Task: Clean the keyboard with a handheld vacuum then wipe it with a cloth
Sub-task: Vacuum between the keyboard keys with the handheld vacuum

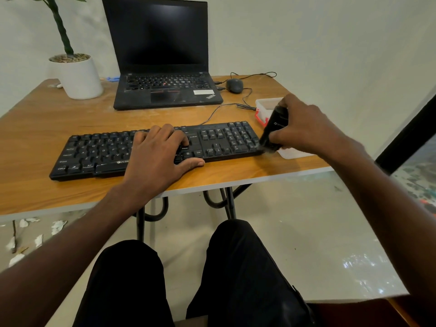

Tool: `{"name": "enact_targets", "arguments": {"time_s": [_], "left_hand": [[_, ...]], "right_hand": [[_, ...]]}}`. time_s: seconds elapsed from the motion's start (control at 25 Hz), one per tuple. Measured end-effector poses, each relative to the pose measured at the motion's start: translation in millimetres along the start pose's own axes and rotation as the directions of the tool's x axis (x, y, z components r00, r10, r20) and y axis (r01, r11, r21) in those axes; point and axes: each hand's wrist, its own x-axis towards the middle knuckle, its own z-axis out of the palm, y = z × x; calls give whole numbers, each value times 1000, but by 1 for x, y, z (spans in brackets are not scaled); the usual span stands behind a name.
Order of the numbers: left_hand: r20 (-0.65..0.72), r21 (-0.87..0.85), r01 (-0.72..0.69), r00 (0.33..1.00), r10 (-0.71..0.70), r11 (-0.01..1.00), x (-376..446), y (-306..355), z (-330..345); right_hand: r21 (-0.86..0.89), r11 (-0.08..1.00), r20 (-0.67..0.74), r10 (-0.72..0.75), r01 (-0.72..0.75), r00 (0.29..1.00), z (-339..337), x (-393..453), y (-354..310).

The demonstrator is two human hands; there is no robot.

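Pretty even, soft indoor light, no harsh shadows. Wide-angle lens bends the table [35, 128] edges, right hand [304, 128] is a bit motion-blurred, some glare on floor [363, 263] bottom right

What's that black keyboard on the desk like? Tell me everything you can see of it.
The keyboard is a full-size black one, plastic by its look, with white-lettered keys, a number pad at its right end and a thin cable running from its back edge. It lies flat near the front of the wooden table, slightly askew. The left hand rests flat on its middle keys; the right hand holds a black handheld vacuum at its right end.
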Motion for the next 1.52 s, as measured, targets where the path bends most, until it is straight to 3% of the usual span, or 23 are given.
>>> {"name": "enact_targets", "arguments": {"time_s": [0.08, 0.16, 0.24, 0.32, 0.44, 0.52, 0.6, 0.68, 0.8, 1.0, 1.08, 1.2, 1.32, 1.44, 1.52], "left_hand": [[-2, -2, -3, 1000, 3, 1000, 0, 0, 0], [0, -7, -5, 1000, 5, 1000, 1, 0, 0], [2, -13, -2, 1000, 2, 1000, 1, 1, 0], [0, -14, -2, 1000, 2, 1000, 1, 1, 0], [-6, -17, -8, 1000, 8, 1000, 1, 1, 0], [-15, -16, -11, 1000, 11, 1000, 1, 1, -1], [-14, -14, -12, 1000, 12, 1000, 0, 2, -1], [-14, -17, -11, 1000, 11, 1000, 1, 1, -1], [-8, -24, -18, 1000, 18, 1000, 0, 2, -2], [-4, -11, -19, 1000, 19, 1000, 1, 2, -2], [1, -6, -8, 1000, 8, 1000, 2, 1, -4], [-3, -42, -34, 999, 33, 999, 0, -2, -10], [131, -130, -86, 986, 103, 988, -4, -39, -34], [265, -255, 145, 961, -75, 956, -19, -100, -73], [363, -230, 341, 899, -245, 912, -39, -137, -90]], "right_hand": [[-28, 997, -60, -80, 78, 995, -1, -1, -1], [89, 987, 14, -134, 132, 991, 1, -2, -4], [-22, 993, 90, -117, 119, 989, 1, -2, -5], [-152, 985, -8, -84, 82, 996, -2, 0, -2], [4, 982, -220, -181, 186, 959, 9, -1, -4], [17, 971, -185, -232, 239, 955, 17, 0, -6], [-106, 974, -78, -210, 201, 975, 17, 2, -4], [-135, 980, -143, -165, 146, 976, 14, 3, -4], [32, 977, -282, -193, 210, 940, 26, -1, -6], [-123, 980, 31, -155, 158, 987, 15, 4, -2], [-122, 981, 33, -148, 151, 988, 9, 2, -7], [0, 966, -152, -255, 258, 955, 28, -7, -21], [175, 916, -244, -314, 360, 918, 46, -15, -31], [339, 850, -248, -332, 403, 910, 60, -19, -40], [494, 776, -235, -314, 391, 920, 68, -19, -56]]}}
